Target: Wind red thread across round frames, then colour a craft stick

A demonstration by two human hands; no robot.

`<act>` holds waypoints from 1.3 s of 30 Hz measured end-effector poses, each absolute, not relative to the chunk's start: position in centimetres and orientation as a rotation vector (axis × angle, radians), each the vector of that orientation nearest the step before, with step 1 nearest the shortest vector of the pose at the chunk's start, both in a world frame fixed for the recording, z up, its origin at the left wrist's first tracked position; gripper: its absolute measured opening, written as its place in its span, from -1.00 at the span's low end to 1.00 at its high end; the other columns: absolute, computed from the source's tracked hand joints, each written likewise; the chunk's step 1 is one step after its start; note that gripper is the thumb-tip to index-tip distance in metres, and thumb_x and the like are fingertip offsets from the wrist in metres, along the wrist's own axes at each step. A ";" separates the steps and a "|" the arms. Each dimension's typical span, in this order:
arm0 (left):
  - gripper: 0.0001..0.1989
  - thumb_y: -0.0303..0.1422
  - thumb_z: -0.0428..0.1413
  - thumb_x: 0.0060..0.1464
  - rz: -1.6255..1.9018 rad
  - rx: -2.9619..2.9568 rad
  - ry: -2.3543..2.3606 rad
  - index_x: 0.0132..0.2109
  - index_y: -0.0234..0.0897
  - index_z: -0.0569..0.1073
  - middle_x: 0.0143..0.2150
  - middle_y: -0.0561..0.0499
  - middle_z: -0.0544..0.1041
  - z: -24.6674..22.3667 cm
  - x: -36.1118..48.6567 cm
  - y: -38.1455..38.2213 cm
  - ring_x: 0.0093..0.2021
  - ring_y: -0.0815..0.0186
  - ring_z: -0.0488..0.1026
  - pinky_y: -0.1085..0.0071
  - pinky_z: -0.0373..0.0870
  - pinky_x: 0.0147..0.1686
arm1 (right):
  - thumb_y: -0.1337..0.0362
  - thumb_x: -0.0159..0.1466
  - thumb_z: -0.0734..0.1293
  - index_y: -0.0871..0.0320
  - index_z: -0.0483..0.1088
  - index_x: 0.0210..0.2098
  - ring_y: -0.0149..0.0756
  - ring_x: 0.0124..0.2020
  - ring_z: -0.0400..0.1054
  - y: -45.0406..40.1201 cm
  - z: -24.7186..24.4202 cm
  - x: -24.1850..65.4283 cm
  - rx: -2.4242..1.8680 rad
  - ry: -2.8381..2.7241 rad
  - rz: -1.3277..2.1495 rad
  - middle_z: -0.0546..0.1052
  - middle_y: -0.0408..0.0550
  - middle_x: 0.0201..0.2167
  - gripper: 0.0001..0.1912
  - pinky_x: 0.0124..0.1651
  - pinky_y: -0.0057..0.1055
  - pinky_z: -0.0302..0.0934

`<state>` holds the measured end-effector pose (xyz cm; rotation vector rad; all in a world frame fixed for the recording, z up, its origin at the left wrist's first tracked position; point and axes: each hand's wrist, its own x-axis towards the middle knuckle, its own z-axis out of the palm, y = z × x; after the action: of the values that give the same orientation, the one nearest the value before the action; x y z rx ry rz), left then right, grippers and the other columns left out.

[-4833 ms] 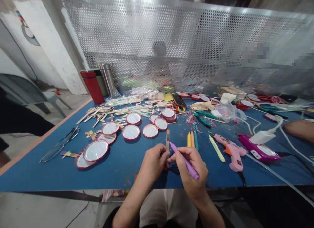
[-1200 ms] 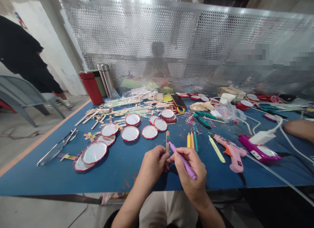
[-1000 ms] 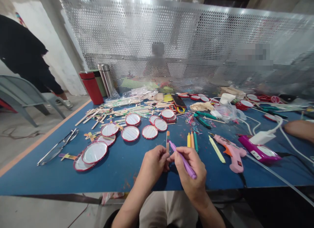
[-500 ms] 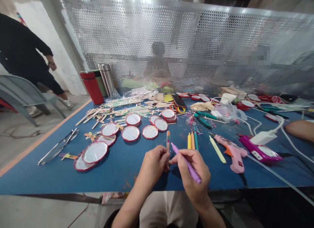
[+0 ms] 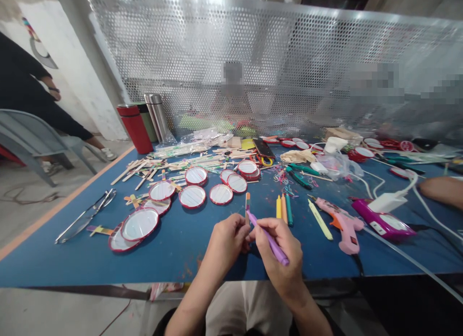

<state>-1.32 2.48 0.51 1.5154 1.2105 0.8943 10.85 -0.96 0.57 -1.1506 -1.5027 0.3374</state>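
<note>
Near the front edge of the blue table, my left hand [image 5: 229,234] grips a small wooden stick [image 5: 248,202] upright, its upper end coloured orange with darker bands below. My right hand [image 5: 280,251] is closed around a purple marker [image 5: 274,245], whose tip meets the stick just above my left fingers. The lower part of the stick is hidden by my fingers. Beyond my right hand lie a yellow marker [image 5: 279,208], an orange marker [image 5: 284,209] and a green marker [image 5: 289,210], side by side. A pale yellow highlighter [image 5: 320,221] lies to their right.
Several red-rimmed discs [image 5: 192,197] and loose sticks [image 5: 135,169] spread over the left and middle. Eyeglasses [image 5: 87,217] lie far left. A pink glue gun [image 5: 347,227] and a purple power strip [image 5: 383,220] are at right, near another person's hand [image 5: 443,191]. Bottles [image 5: 135,128] stand behind.
My right hand has moved slightly left, bringing the purple marker's tip from beside the stick onto it. The person in dark clothes at far left has shifted left.
</note>
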 end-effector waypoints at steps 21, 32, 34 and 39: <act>-0.83 -0.29 -0.03 0.08 0.889 1.499 1.200 -0.45 -0.20 0.26 -0.65 0.16 0.38 0.3 -1.4 2.5 -0.64 0.37 0.38 0.51 0.28 -0.58 | 0.34 0.27 0.27 0.16 0.35 -0.26 -0.39 -0.51 0.46 -1.2 0.8 10.8 -1.138 -1.455 0.374 0.53 -0.14 -0.50 -0.95 -0.41 -0.50 0.35; -0.86 -0.31 -0.03 0.07 0.865 1.494 1.222 -0.43 -0.21 0.27 -0.66 0.16 0.38 0.4 -1.3 2.5 -0.63 0.37 0.39 0.50 0.28 -0.57 | 0.36 0.27 0.27 0.15 0.35 -0.25 -0.41 -0.50 0.46 -1.4 0.5 10.7 -1.143 -1.373 0.366 0.53 -0.17 -0.52 -0.95 -0.38 -0.53 0.35; -0.85 -0.30 -0.03 0.07 0.870 1.494 1.224 -0.43 -0.21 0.28 -0.65 0.15 0.37 0.4 -1.3 2.6 -0.63 0.36 0.39 0.50 0.28 -0.57 | 0.35 0.27 0.27 0.16 0.35 -0.26 -0.41 -0.51 0.46 -1.4 0.6 10.6 -1.146 -1.383 0.368 0.52 -0.16 -0.52 -0.96 -0.39 -0.53 0.35; -0.82 -0.27 -0.03 0.07 0.893 1.500 1.210 -0.46 -0.20 0.25 -0.65 0.15 0.37 0.3 -1.3 2.6 -0.63 0.36 0.38 0.50 0.28 -0.58 | 0.34 0.27 0.27 0.17 0.35 -0.27 -0.41 -0.51 0.45 -1.2 0.6 10.7 -1.140 -1.435 0.367 0.52 -0.14 -0.50 -0.95 -0.42 -0.53 0.35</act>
<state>-1.32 2.55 0.25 1.5001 1.2096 0.8927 10.67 -1.23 0.57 -1.1405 -1.4347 0.3669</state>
